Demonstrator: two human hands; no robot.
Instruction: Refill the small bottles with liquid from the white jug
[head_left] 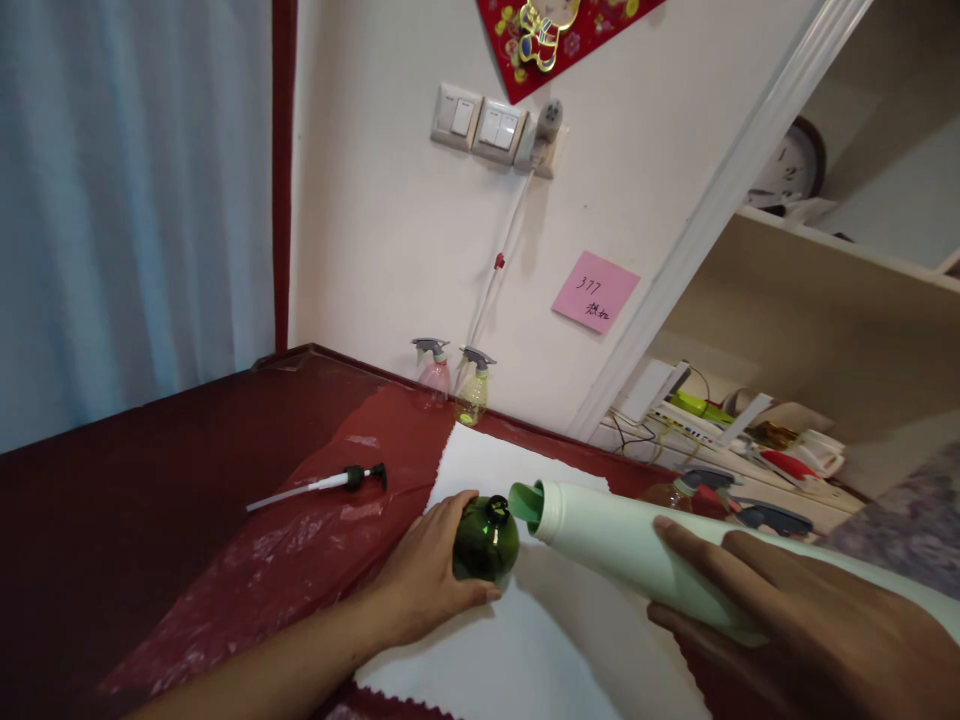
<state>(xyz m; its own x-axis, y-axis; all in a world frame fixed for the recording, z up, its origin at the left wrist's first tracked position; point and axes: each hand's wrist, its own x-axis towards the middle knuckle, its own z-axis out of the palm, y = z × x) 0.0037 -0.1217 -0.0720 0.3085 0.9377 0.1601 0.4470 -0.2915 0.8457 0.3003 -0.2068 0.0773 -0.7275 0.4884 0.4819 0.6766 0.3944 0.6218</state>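
Observation:
My left hand (426,580) is wrapped round a small dark green bottle (486,541) that stands upright with its neck uncapped on a white cloth (525,640). My right hand (795,620) grips a large white bottle (637,545) held nearly level. Its green spout (526,501) points at the green bottle's mouth, just right of it. A pump dispenser head (330,484) with a long white tube lies on the red plastic sheet (315,560) to the left.
Two small spray bottles (454,385) stand against the wall at the back of the dark red table (112,520). More spray heads and bottles (720,495) lie behind the white bottle. A cluttered shelf (750,430) is at the right, a curtain (127,200) at the left.

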